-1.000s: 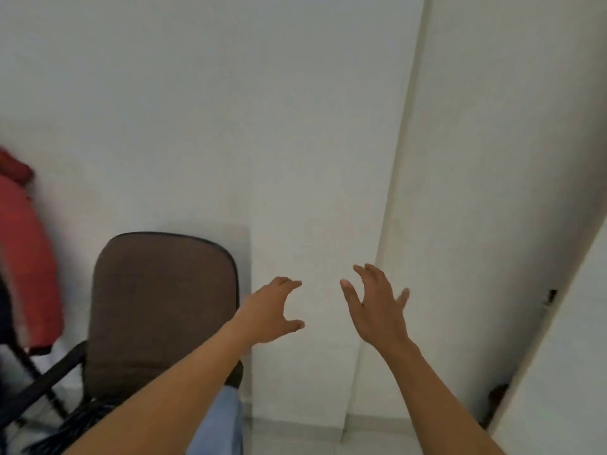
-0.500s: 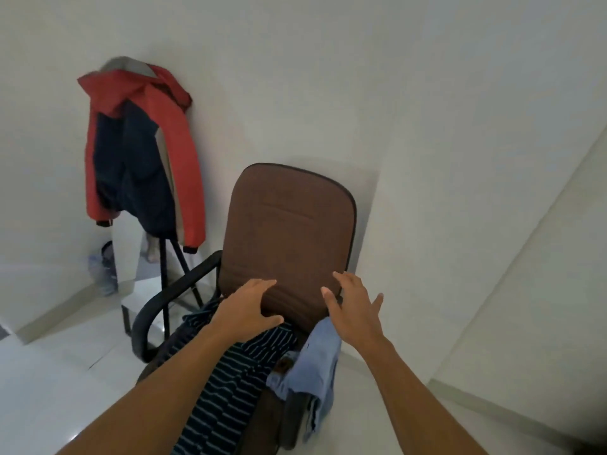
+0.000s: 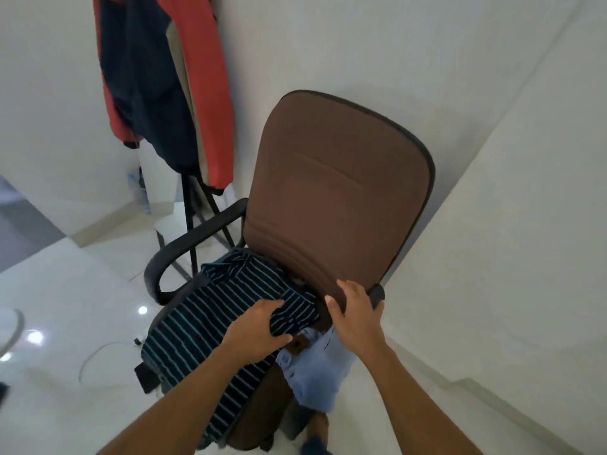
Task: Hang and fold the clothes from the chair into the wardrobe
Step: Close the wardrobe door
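The left hand (image 3: 259,330) is gripping a fold of the shirt (image 3: 197,333), lying on the chair (image 3: 335,192) at 7 o'clock; the right hand (image 3: 356,318) is hovering open, empty; I think lifting straight up is keeping the jeans (image 3: 315,372), at its 4 o'clock, from sliding off.

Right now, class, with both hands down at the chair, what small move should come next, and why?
Probably lift the striped shirt up off the chair. The left hand pinches a fold of it, it lies spread over the seat, and the right hand is open by the light blue garment, free to take a second hold.
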A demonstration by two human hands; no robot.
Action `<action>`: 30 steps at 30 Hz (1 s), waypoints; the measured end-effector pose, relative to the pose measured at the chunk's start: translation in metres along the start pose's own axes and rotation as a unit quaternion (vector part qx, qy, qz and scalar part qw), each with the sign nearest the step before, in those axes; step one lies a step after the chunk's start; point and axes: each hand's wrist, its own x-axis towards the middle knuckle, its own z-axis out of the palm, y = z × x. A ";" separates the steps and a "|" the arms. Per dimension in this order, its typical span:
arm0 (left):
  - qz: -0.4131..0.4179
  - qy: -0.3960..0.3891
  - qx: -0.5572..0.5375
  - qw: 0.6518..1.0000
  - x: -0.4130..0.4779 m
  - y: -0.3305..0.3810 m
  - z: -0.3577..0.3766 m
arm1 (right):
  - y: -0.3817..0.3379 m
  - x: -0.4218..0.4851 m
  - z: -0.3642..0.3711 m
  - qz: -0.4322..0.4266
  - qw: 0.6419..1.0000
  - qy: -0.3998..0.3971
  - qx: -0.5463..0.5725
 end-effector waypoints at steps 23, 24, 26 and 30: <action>0.005 0.004 0.046 0.999 0.097 0.040 -0.004 | 0.032 0.092 -0.005 -0.002 1.000 -0.009 0.015; 0.018 0.004 0.050 0.999 0.095 0.042 -0.006 | 0.029 0.083 -0.008 0.003 1.000 0.005 0.015; 0.052 0.008 0.057 0.997 0.088 0.045 -0.010 | 0.024 0.062 -0.015 0.018 0.999 0.035 0.019; 0.132 0.007 0.052 0.990 0.071 0.052 -0.007 | 0.018 0.012 -0.018 0.072 0.993 0.086 0.026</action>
